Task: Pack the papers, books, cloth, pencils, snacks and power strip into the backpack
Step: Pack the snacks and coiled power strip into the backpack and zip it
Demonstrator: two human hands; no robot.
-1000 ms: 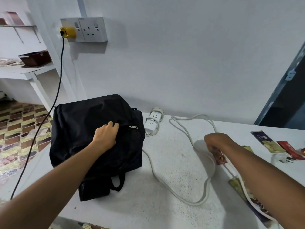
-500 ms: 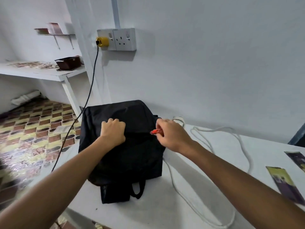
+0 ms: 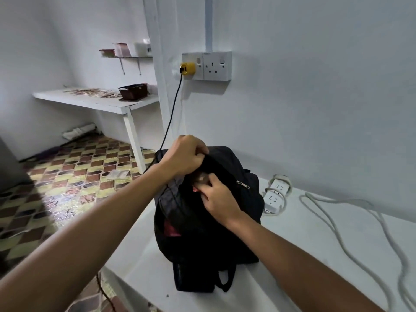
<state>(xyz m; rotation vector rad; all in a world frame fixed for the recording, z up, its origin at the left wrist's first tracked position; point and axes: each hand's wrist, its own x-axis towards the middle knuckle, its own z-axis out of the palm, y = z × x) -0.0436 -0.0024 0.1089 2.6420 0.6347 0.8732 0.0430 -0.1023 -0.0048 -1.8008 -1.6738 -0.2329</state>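
Left hand (image 3: 182, 157) grips backpack (image 3: 209, 212) rim | right hand (image 3: 216, 195) grips red snack (image 3: 196, 189) inside | power strip (image 3: 275, 197) unpacked at desk's (image 3: 315, 255) back edge

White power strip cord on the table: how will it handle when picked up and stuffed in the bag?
Probably floppy: the white cord lies in loose, wandering loops on the table. Likely to trail and snag, since it runs long toward the right edge. The power strip end looks rigid and heavier, so it may swing if lifted by the cord.
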